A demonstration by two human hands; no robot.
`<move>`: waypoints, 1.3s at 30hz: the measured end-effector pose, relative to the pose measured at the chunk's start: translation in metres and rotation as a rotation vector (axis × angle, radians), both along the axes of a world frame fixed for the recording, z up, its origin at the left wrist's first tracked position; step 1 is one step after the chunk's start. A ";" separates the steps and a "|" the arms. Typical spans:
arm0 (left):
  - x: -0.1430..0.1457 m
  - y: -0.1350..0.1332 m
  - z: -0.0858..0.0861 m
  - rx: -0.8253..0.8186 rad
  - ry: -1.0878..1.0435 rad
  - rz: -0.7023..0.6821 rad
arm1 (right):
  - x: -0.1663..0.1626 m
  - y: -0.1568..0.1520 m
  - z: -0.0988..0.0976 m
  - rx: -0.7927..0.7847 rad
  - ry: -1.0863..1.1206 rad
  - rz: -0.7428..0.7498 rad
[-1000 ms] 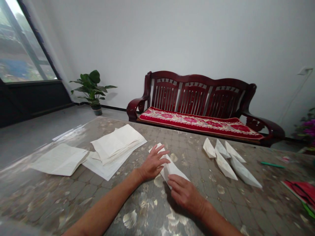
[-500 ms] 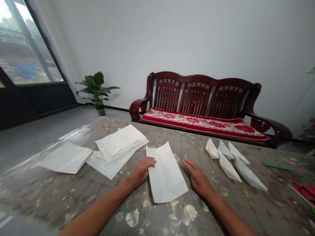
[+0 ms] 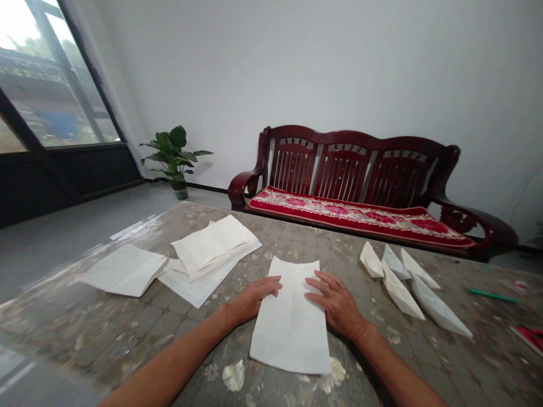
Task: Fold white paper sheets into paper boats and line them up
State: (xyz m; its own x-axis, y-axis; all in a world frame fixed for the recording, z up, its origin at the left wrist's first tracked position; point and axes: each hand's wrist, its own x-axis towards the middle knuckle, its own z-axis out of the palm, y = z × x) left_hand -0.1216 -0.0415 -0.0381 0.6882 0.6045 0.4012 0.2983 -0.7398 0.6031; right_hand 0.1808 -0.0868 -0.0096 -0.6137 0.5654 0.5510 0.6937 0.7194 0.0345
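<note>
A white sheet of paper (image 3: 292,322) lies in front of me with a crease down its middle, its far corners lifted slightly. My left hand (image 3: 257,297) rests at the sheet's left edge, fingertips and thumb laid on the paper and slightly apart. On the right edge, my right hand (image 3: 335,299) touches the paper with its fingers spread. To the left is a stack of white paper sheets (image 3: 216,246), and beside it a separate folded sheet (image 3: 125,270). Several folded paper boats (image 3: 401,291) stand in a group to the right.
The patterned table (image 3: 186,350) carries a green pen (image 3: 494,295) and a red item (image 3: 530,338) at the far right. Past the table stands a dark red wooden bench (image 3: 339,169) with a floral runner. A potted plant (image 3: 176,158) is by the wall.
The sheet has turned to lie straighter and come nearer me. My right hand has moved left onto its edge. My left hand stays at the left edge. The view has shifted slightly.
</note>
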 end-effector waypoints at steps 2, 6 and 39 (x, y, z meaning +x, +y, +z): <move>0.000 0.000 0.001 0.020 0.053 -0.021 | 0.005 -0.003 -0.006 -0.025 -0.014 0.028; -0.002 0.001 -0.001 0.056 0.077 -0.067 | 0.016 -0.010 -0.017 -0.150 0.011 0.031; 0.069 -0.002 -0.011 0.158 0.424 0.387 | -0.026 -0.014 -0.017 -0.365 0.094 -0.876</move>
